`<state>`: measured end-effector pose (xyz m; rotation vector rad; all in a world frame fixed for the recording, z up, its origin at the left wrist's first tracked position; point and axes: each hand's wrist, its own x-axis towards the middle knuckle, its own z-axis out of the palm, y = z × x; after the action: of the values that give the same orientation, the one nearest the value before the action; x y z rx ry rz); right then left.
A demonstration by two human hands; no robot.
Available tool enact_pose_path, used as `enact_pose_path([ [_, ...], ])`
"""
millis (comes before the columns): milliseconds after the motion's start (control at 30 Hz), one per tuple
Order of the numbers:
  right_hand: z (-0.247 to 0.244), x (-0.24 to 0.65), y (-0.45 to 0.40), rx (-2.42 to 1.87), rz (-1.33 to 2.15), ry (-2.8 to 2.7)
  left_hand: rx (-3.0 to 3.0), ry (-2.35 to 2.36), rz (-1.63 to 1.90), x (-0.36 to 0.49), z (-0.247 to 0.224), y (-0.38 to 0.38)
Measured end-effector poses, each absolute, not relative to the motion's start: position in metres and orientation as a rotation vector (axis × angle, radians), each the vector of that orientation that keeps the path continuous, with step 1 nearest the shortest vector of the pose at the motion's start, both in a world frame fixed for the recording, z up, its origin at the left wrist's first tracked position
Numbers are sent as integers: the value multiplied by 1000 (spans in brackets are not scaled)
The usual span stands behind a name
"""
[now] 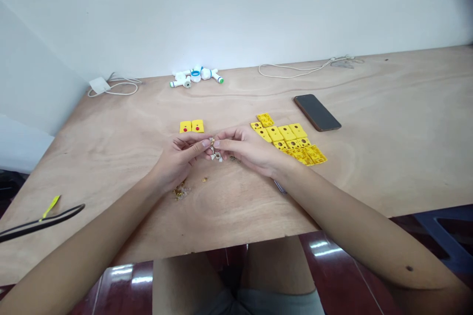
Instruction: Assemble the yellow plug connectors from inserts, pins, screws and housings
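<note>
Mid-worktop (369,167), the fingertips of the left hand (177,157) and right hand (247,150) pinch together on what looks like a small gold-and-white metal fitting (213,150), held close and steady, just beside the yellow plastic plates (290,138).

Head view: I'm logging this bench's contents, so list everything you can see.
plywood table: 1, pale brown, under everything
red-dotted blocks: 2, yellow, mid-table
drilled plastic plates: about twelve, yellow, right of the hands
phone: 1, black, beyond the plates
pipe fittings: one cluster, white, far edge
cables: 2, white, far edge
metal bits: scattered, gold, below left hand
strap: 1, black with yellow tag, near left
left hand: 1, pinching small gold-and-white parts
right hand: 1, pinching the same parts
</note>
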<state>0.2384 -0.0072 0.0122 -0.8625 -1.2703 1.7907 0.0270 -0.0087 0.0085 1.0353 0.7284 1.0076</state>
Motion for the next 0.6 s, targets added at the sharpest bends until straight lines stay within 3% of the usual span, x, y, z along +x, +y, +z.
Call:
enact_pose_path([
  [600, 12, 240, -7, -878, 1755, -1307, 1023, 713, 1003, 28, 10, -8],
])
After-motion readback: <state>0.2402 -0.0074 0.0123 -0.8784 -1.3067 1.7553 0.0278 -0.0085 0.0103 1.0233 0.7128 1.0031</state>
